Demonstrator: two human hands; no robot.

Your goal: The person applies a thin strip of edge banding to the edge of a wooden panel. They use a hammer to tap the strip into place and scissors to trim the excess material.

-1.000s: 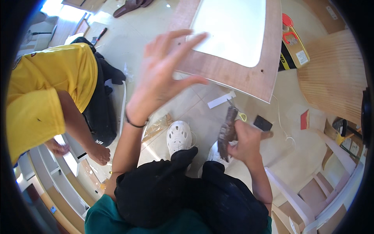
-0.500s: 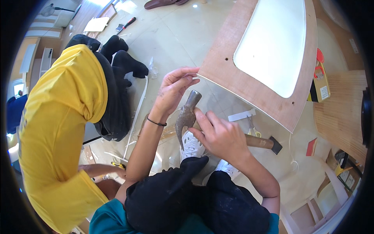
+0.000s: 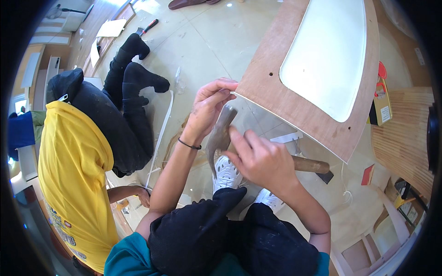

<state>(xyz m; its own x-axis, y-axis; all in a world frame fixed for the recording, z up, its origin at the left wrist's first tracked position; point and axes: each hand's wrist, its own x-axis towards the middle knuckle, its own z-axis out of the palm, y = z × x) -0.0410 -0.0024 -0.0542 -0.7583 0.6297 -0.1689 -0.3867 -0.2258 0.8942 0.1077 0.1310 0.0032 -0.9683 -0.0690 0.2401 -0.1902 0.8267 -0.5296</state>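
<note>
A wooden panel (image 3: 258, 73) with a curved white inset (image 3: 322, 60) slants in from the upper right. Along its near edge runs a thin white edging strip (image 3: 281, 118). At the panel's left corner, my left hand (image 3: 209, 106) is closed, thumb and fingers pinching the strip's end. My right hand (image 3: 267, 161) grips a claw hammer (image 3: 220, 133) close behind its head, the wooden handle pointing right. The hammer's striking face is just below my left fingers, apart from the panel. Part of the handle is hidden by my right hand.
On the left a co-worker in a yellow shirt (image 3: 76, 147) kneels and bends over, one hand (image 3: 143, 197) low near my left forearm. A long white strip (image 3: 161, 129) lies on the tiled floor. A yellow-black box (image 3: 382, 108) stands beyond the panel's right side.
The co-worker has shifted and bent lower, with the arm now reaching toward the floor. The panel has moved slightly right and down in view. My hands keep nearly the same pose.
</note>
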